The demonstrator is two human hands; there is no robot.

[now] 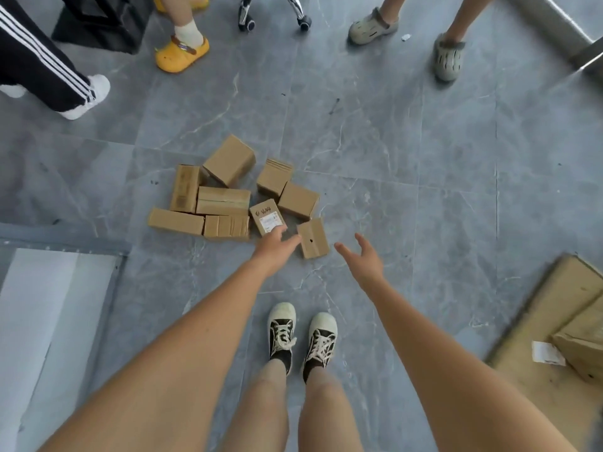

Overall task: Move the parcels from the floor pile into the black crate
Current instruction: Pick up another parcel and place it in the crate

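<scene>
Several small brown cardboard parcels lie in a loose pile (pixel 225 197) on the grey tiled floor ahead of my feet. The nearest parcel (pixel 313 239) stands a little apart at the pile's right front. A parcel with a white label (pixel 267 217) lies just left of it. My left hand (pixel 274 244) reaches down with fingers extended, its tips at the labelled parcel's near edge. My right hand (pixel 362 256) is spread open just right of the nearest parcel, holding nothing. A black crate-like object (pixel 104 21) stands at the top left, partly cut off.
Three other people's legs and shoes stand around the pile: striped trousers (pixel 42 66) at the left, yellow clogs (pixel 182 50), grey clogs (pixel 447 57). Office chair castors (pixel 248 24) sit at the top. Larger cardboard boxes (pixel 561 327) lie at the right, a white panel (pixel 49 321) at the left.
</scene>
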